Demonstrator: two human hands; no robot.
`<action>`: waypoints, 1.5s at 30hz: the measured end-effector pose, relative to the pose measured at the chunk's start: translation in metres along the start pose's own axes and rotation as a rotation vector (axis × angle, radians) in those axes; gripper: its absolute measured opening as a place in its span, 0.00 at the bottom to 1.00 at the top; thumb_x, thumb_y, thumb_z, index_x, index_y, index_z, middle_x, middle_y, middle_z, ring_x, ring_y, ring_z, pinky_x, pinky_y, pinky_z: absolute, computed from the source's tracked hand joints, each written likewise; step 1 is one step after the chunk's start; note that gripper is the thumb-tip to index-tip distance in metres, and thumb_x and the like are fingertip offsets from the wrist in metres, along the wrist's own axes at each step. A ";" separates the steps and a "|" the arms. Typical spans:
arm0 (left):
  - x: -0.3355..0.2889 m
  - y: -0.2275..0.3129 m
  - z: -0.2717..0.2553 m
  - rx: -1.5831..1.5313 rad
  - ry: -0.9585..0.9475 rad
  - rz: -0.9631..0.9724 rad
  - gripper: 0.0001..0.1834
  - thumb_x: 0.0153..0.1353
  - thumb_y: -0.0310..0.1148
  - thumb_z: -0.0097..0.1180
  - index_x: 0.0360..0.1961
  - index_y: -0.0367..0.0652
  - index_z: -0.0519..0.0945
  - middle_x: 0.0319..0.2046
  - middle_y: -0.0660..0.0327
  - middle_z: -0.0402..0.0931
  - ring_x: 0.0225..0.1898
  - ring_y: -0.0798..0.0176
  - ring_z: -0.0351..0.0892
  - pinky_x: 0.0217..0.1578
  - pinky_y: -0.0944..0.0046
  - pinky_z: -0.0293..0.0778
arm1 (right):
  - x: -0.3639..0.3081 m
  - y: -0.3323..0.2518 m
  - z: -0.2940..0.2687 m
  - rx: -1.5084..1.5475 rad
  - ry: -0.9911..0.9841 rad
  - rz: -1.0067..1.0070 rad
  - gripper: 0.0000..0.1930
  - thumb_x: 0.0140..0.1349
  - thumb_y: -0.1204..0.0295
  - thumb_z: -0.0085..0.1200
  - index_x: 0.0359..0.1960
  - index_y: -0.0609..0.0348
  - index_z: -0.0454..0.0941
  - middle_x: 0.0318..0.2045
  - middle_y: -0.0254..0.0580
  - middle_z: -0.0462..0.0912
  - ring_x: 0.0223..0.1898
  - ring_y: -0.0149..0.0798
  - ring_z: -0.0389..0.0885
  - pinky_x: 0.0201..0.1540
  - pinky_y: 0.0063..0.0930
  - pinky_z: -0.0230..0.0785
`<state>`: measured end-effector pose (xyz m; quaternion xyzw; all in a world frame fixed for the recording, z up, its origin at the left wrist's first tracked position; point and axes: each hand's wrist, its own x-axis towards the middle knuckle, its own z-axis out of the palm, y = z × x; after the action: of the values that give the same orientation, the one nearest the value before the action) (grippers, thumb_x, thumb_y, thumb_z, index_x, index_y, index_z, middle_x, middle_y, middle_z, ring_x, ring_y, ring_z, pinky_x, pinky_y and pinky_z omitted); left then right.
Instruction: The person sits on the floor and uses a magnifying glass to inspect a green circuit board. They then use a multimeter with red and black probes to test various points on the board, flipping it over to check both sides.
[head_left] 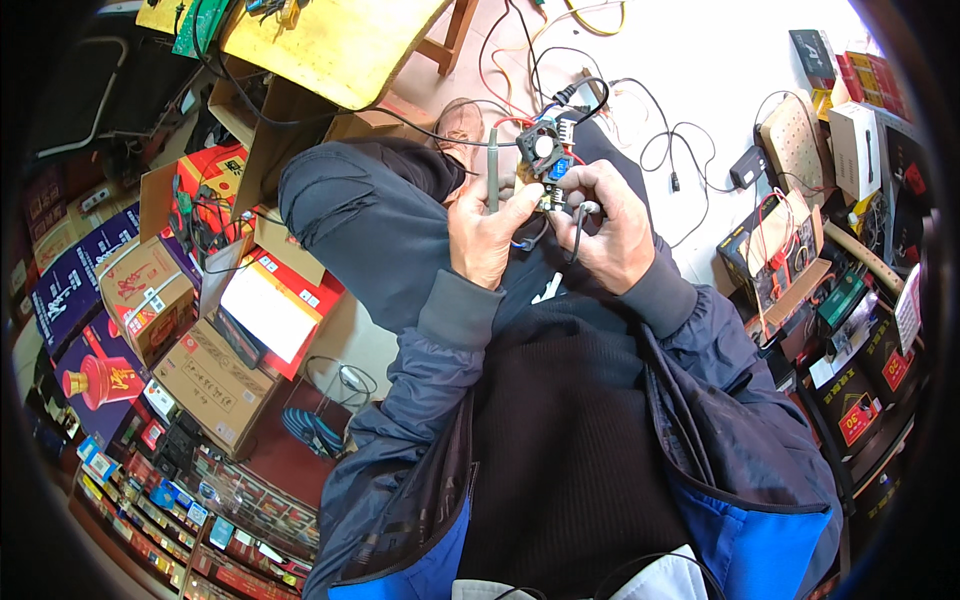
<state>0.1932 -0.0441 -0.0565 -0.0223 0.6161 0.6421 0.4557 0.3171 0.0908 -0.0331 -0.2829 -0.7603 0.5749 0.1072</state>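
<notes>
Above my lap, my left hand (490,230) is closed on the edge of a small circuit board that carries a black cooling fan (541,147) and a blue component (562,169). A slim grey-green pen-shaped tool (492,165) stands upright between the fingers of the same hand. My right hand (612,225) is closed at the board's near right side. Its thumb and finger pinch a black cable (577,240) with a greyish end, close against the board. Fingers hide the exact point of contact. Red and black wires run from the board's far side.
Loose black cables (665,130) and a black power adapter (747,168) lie on the pale floor ahead. A yellow-topped stool (330,50) stands at far left. Cardboard boxes (215,385) crowd the left; an open box with wires (775,265) and stacked cartons fill the right.
</notes>
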 end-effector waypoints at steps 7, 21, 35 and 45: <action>0.006 -0.002 -0.001 -0.102 0.021 -0.011 0.08 0.66 0.28 0.64 0.41 0.33 0.87 0.35 0.65 0.85 0.35 0.74 0.79 0.39 0.68 0.76 | -0.004 0.003 -0.003 0.183 -0.093 0.202 0.16 0.65 0.77 0.67 0.51 0.58 0.76 0.35 0.25 0.73 0.34 0.19 0.69 0.39 0.16 0.67; 0.011 0.003 -0.007 -0.205 -0.067 -0.182 0.04 0.68 0.26 0.59 0.42 0.38 0.82 0.28 0.67 0.78 0.18 0.79 0.61 0.19 0.75 0.55 | -0.003 0.004 -0.005 0.328 -0.080 0.314 0.18 0.65 0.74 0.67 0.54 0.59 0.78 0.36 0.25 0.76 0.34 0.18 0.71 0.37 0.15 0.67; 0.012 0.005 -0.011 -0.247 -0.117 -0.264 0.05 0.70 0.27 0.58 0.43 0.38 0.80 0.30 0.67 0.77 0.18 0.79 0.61 0.20 0.75 0.55 | -0.003 0.009 -0.006 0.300 -0.042 0.315 0.18 0.64 0.74 0.67 0.55 0.59 0.80 0.38 0.26 0.76 0.35 0.20 0.73 0.39 0.16 0.69; 0.013 0.004 -0.010 -0.239 -0.100 -0.272 0.06 0.71 0.29 0.59 0.45 0.38 0.81 0.29 0.67 0.77 0.18 0.79 0.62 0.19 0.74 0.55 | -0.002 0.022 -0.005 0.327 -0.031 0.308 0.19 0.66 0.75 0.65 0.59 0.60 0.79 0.40 0.27 0.76 0.38 0.20 0.74 0.43 0.16 0.72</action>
<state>0.1775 -0.0440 -0.0632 -0.1273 0.5034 0.6435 0.5624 0.3280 0.0974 -0.0519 -0.3656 -0.6064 0.7043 0.0507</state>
